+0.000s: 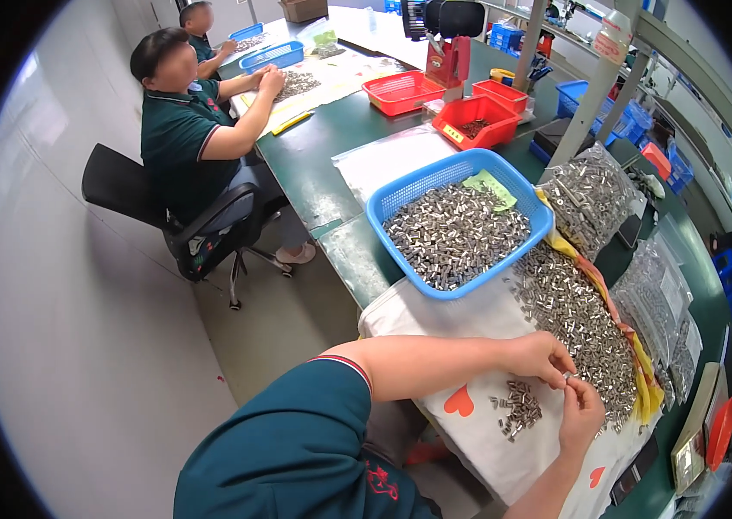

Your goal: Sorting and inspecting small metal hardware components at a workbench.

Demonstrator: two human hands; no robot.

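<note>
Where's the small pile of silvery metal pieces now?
Head view, lower right: the pile lies on the white cloth, between an orange-red printed heart and the right hand.

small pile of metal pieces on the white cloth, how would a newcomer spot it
On the green table, find the white cloth. Just right of its left-hand red heart lies the small pile, far smaller than the long heap of metal pieces beside it.

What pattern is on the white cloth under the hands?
The cloth has orange-red hearts, clearest in the head view.
</note>
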